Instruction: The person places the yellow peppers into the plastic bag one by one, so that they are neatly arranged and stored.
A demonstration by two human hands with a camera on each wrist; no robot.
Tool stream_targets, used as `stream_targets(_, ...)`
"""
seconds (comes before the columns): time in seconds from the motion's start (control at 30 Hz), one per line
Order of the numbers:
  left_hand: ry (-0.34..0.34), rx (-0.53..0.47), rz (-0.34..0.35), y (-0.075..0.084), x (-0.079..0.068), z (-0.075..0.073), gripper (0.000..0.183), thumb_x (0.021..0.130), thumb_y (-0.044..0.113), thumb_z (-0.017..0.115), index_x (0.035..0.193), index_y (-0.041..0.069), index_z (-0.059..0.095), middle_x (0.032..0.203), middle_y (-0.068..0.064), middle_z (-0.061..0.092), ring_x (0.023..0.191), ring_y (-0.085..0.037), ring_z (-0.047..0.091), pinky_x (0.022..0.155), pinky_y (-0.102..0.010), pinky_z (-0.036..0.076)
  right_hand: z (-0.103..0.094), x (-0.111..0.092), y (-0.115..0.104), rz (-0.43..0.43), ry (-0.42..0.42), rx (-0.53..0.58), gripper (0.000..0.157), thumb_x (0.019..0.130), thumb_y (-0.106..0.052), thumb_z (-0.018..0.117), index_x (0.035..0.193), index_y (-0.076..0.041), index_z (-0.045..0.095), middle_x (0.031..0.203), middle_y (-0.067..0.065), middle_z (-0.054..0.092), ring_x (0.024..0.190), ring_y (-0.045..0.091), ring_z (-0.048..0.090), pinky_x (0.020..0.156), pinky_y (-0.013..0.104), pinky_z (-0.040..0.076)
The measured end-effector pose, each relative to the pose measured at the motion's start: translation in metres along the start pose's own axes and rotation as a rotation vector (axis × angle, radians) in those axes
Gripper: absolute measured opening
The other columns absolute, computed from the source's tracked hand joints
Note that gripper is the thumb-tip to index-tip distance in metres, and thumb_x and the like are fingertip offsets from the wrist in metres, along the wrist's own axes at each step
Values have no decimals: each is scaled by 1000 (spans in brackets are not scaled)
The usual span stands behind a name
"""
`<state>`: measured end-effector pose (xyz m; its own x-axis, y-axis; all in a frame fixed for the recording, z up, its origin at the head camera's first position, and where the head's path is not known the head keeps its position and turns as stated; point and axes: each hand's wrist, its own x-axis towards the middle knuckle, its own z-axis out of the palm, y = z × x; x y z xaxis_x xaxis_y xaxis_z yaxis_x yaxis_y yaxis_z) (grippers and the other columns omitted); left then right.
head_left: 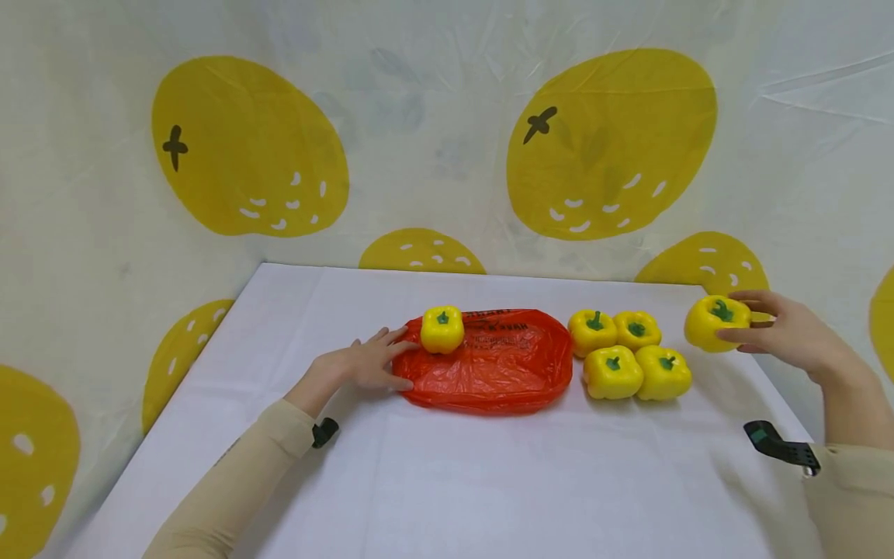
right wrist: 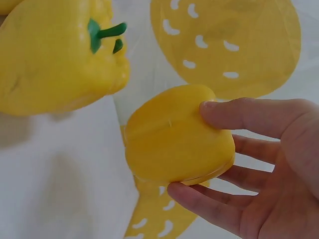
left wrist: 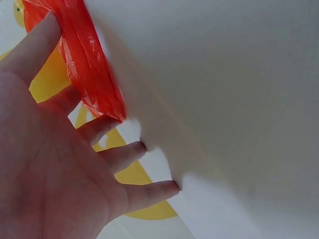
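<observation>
Beige sleeves (head_left: 230, 485) flank a red bag (head_left: 496, 376)

The left hand (head_left: 370, 363) spreads its fingers at the red bag's left edge, thumb touching it. One yellow pepper (head_left: 441, 332) sits on the bag, close to those fingertips. Four peppers (head_left: 612, 378) cluster beside the bag's right end. At far right, I see the right hand (head_left: 792, 334) clamped on another pepper (head_left: 704, 326) above the white table (head_left: 475, 481), held between thumb and fingertips, out from the palm.
</observation>
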<state>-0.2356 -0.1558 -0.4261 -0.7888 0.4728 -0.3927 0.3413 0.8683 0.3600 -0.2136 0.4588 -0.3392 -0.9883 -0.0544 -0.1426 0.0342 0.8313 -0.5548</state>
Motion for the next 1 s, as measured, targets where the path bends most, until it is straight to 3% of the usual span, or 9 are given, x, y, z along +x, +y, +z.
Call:
stream_targets(0.17, -1, 3, -4, 0, -1, 0, 82, 92, 55, 69, 162, 26, 35, 171, -8, 12, 155, -40, 5, 114, -75, 13, -7, -2, -14, -1, 12, -7, 95, 99, -42, 68, 156, 14, 16, 142, 45, 33, 91, 40, 69, 81, 57, 56)
stream_targets(0.23, -1, 5, -5, 0, 0, 0, 83, 92, 55, 69, 162, 27, 34, 171, -8, 13, 155, -40, 5, 114, -75, 13, -9, -2, -21, -10, 14, -7, 95, 99, -43, 68, 156, 13, 16, 142, 45, 33, 91, 38, 69, 81, 62, 54)
stream_targets(0.37, -1, 4, -5, -1, 0, 1, 83, 92, 55, 69, 162, 27, 34, 171, -8, 12, 155, -40, 5, 114, -75, 13, -11, -1, -34, -37, 22, 5, 92, 98, -41, 71, 156, 10, 22, 144, 42, 35, 86, 9, 67, 73, 35, 58)
stream_targets(0.43, 0, 4, -5, -1, 0, 1, 83, 92, 55, 69, 162, 27, 34, 171, -8, 12, 155, -40, 5, 114, -75, 13, -11, -1, -41, -53, 30, 16, 89, 97, -40, 72, 156, 8, 25, 145, 39, 37, 91, 4, 62, 69, 26, 56)
stream_targets(0.5, 1, 2, -5, -1, 1, 1, 83, 92, 55, 69, 162, 27, 34, 171, -8, 12, 155, -40, 5, 114, -75, 13, -9, -1, -47, -67, 38, 27, 87, 96, -40, 73, 155, 6, 28, 146, 37, 39, 98, 10, 62, 67, 20, 54)
stream_targets(0.67, 2, 0, -6, -1, 0, 1, 83, 92, 55, 69, 162, 27, 34, 171, -8, 13, 155, -41, 5, 114, -75, 13, -4, -4, -62, -83, 39, 32, 87, 96, -43, 73, 156, 2, 29, 145, 33, 43, 123, 51, 52, 68, 18, 52)
stream_targets(0.8, 2, 2, -4, 0, 0, 1, 83, 92, 55, 69, 162, 26, 34, 171, -9, 13, 155, -41, 6, 114, -75, 14, -2, -6, -74, -95, 27, 28, 86, 96, -45, 72, 156, -1, 30, 148, 31, 41, 129, 55, 45, 81, 37, 53)
stream_targets(0.9, 2, 1, -2, 0, 0, 0, 83, 92, 55, 69, 162, 26, 34, 171, -9, 13, 155, -41, 6, 114, -75, 14, 1, -7, -84, -121, 27, 25, 82, 95, -43, 73, 155, -2, 33, 149, 28, 40, 129, 54, 45, 82, 42, 52)
stream_targets(1.0, 2, 0, -5, 0, -1, 0, 83, 92, 54, 69, 161, 26, 35, 171, -9, 13, 155, -41, 6, 114, -75, 14, 5, -5, -92, -167, 45, 28, 77, 95, -37, 75, 152, -1, 38, 148, 26, 43, 127, 54, 47, 77, 23, 49)
